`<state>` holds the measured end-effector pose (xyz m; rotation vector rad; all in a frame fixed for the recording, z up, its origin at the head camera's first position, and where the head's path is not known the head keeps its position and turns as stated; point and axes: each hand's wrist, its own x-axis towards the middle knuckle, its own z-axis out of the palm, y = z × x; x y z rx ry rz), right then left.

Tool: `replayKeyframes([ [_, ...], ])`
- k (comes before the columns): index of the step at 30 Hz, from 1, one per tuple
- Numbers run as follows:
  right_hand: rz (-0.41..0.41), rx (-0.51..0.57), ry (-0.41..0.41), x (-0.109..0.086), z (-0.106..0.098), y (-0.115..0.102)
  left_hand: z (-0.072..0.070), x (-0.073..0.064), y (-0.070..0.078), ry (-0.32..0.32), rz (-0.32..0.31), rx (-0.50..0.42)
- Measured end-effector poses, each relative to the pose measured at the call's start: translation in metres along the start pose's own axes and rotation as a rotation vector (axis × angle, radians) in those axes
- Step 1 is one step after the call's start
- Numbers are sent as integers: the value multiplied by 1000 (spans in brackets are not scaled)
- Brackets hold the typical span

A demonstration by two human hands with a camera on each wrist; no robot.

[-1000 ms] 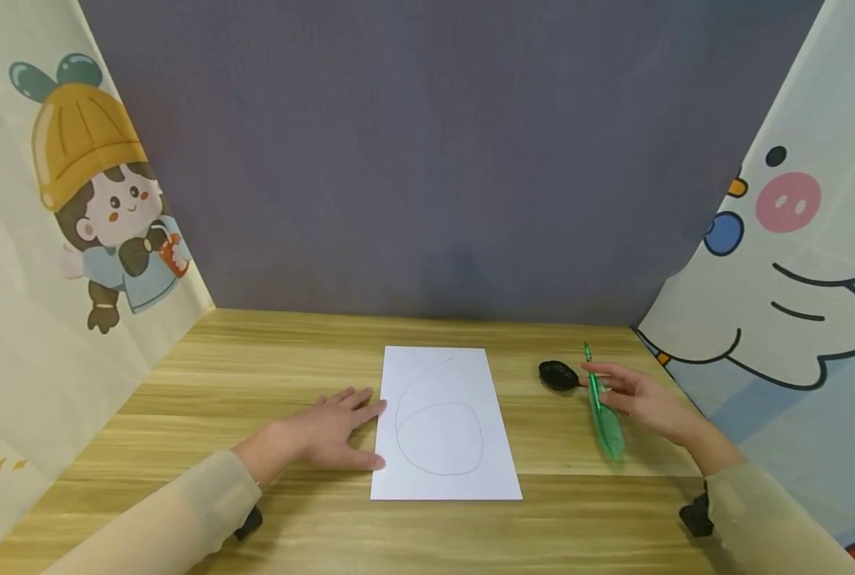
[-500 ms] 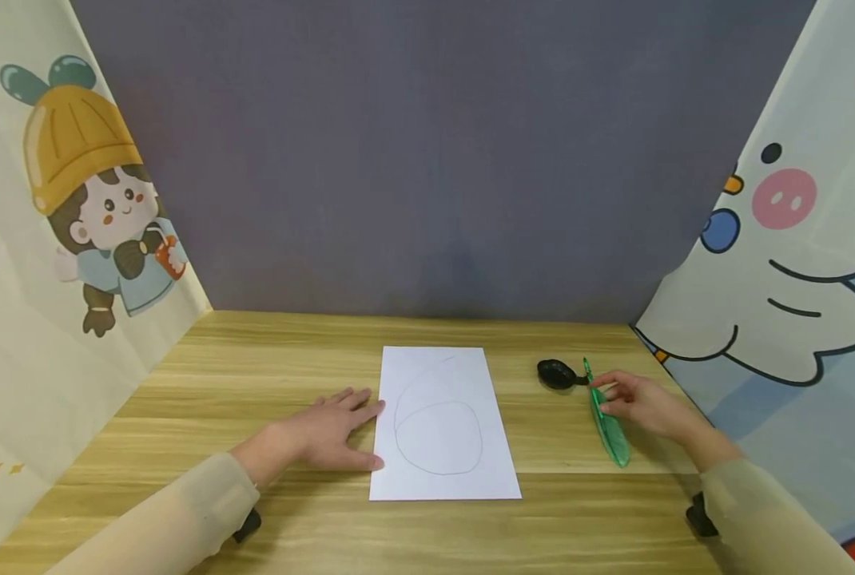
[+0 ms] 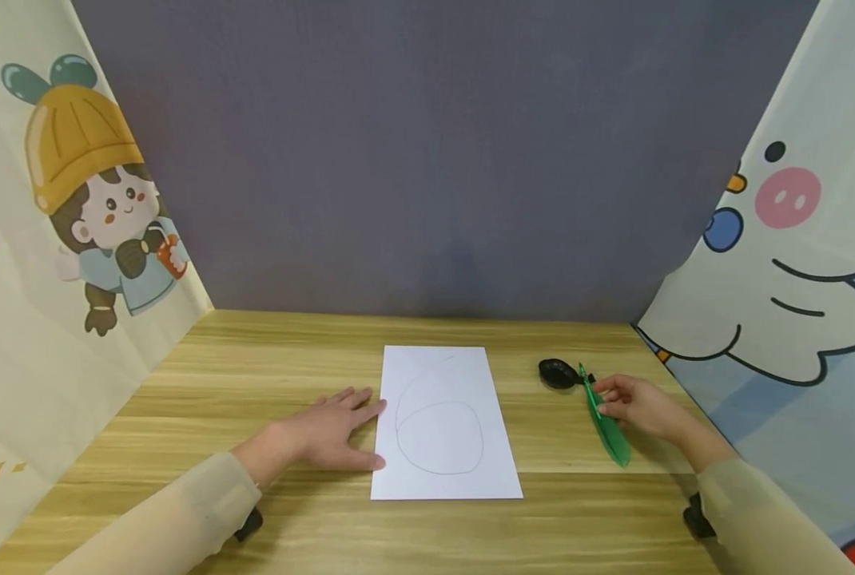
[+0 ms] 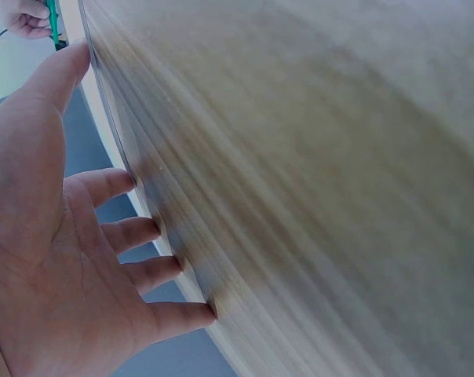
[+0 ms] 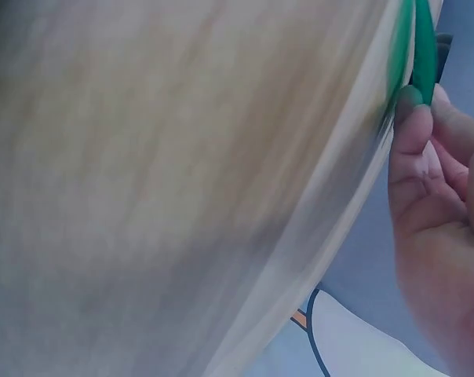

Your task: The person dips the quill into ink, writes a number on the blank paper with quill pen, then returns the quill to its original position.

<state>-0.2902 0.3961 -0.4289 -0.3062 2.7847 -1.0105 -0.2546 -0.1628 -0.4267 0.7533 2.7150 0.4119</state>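
A white sheet of paper (image 3: 463, 485) lies mid-table, bearing a thin looping pencil-like line shaped like a 6. My left hand (image 3: 337, 435) rests spread at its left side, thumb and index fingertips over the paper's edge; the left wrist view shows the palm (image 4: 56, 259) with fingers extended. To the right, my right hand (image 3: 639, 409) pinches a green feather pen (image 3: 610, 435) between thumb and fingers, low at the tabletop. The pen's tip points away from me. In the right wrist view, thumb and finger meet at the green pen (image 5: 425, 51).
Left of the pen's tip sits a black oval object (image 3: 558, 374) with a short stem, partly behind the pen. A dark grey panel (image 3: 435, 160) stands at the back of the wooden table (image 3: 291, 335). Printed cloths (image 3: 816, 319) flank both sides.
The right hand has lowered the feather pen slightly toward the table, its tip shifting nearer and a little left to the black object's stem. The left hand and paper stay put.
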Motion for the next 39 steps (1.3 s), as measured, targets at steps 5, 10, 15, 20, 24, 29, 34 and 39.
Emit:
replayKeyframes([
  [5, 7, -7, -8, -1, -2, 2, 0, 1, -1, 1, -10, 8],
  [10, 11, -35, -1, -2, -3, 4, 0, 5, 1, 2, -14, 28],
  [15, 28, -26, 2, -2, -3, 6, 0, 10, 7, 17, -37, 95],
  [20, 26, -42, 15, -4, -3, 5, -2, 14, 15, 23, -58, 144],
  [24, 11, -59, 52, -6, -1, -2, -3, 15, 18, 25, -60, 145],
  [29, -45, -119, 142, -9, 9, -23, -5, 12, 15, 24, -44, 94],
  [34, -159, -228, 214, -15, 29, -55, -5, 9, 5, 75, -32, 13],
  [39, -241, -410, 233, -24, 57, -83, -5, 7, -4, 230, 23, 89],
])
